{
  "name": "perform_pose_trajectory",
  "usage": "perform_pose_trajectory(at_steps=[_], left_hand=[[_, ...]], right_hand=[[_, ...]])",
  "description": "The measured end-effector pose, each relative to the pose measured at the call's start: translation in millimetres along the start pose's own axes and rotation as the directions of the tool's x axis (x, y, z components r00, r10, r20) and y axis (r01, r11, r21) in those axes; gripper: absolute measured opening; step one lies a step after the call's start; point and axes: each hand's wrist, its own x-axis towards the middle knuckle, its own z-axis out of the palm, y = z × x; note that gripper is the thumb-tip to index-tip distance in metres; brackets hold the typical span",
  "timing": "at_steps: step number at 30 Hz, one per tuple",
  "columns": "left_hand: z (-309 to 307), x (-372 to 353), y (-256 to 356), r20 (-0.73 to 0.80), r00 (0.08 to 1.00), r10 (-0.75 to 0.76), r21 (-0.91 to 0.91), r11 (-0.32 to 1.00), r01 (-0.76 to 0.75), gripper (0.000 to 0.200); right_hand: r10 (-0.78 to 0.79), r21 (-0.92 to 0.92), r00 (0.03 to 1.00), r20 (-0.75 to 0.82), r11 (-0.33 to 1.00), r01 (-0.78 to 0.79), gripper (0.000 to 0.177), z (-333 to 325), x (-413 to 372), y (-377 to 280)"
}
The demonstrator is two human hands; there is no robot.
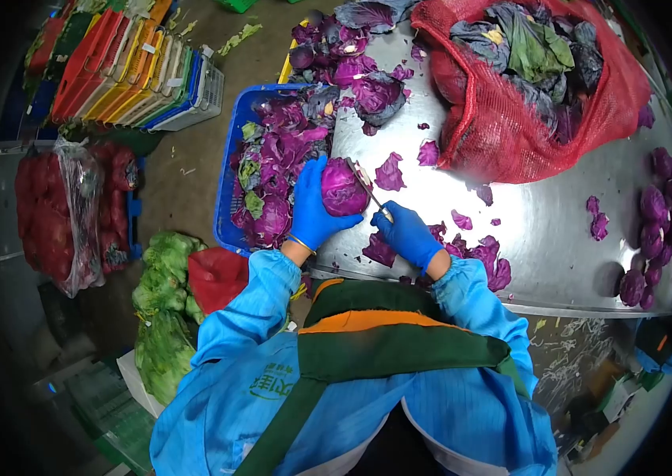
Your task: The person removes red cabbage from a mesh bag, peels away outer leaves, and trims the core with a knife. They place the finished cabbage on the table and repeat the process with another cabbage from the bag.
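Observation:
A red cabbage (343, 187) rests in my left hand (314, 205), whose blue-gloved fingers wrap its left side. My right hand (407, 236), also gloved in blue, is closed around the handle of a knife (363, 179). The blade lies along the right side of the cabbage, apparently touching it. Just left of the cabbage, a blue crate (226, 190) holds purple trimmings and some green leaves. Loose purple leaves (389, 172) are scattered on the metal table (526, 246) around the knife.
A red mesh sack (494, 143) of dark cabbages stands at the table's back. Several peeled cabbages (654, 205) line the right edge. Stacked crates (141, 71), red bagged produce (50, 206) and a green bag (163, 349) stand on the floor at left.

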Motion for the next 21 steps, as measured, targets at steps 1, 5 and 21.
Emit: perform_pose_trajectory(at_steps=[1, 5, 21], left_hand=[[-1, 1, 1, 0.007, 1.0, 0.009, -0.002, 1.0, -0.009, 0.12], [5, -8, 8, -0.024, 0.998, 0.064, 0.074, 0.995, -0.062, 0.112], [5, -12, -1, -0.068, 0.997, 0.033, 0.003, 0.999, -0.033, 0.12]], right_hand=[[0.016, 0.01, 1.0, 0.014, 1.0, -0.016, 0.027, 1, 0, 4], [0.185, -0.117, 0.983, 0.005, 0.976, -0.184, 0.028, 15, 23, 43], [0.041, 0.172, 0.999, -0.028, 0.984, -0.036, 0.024, 16, -7, 0]])
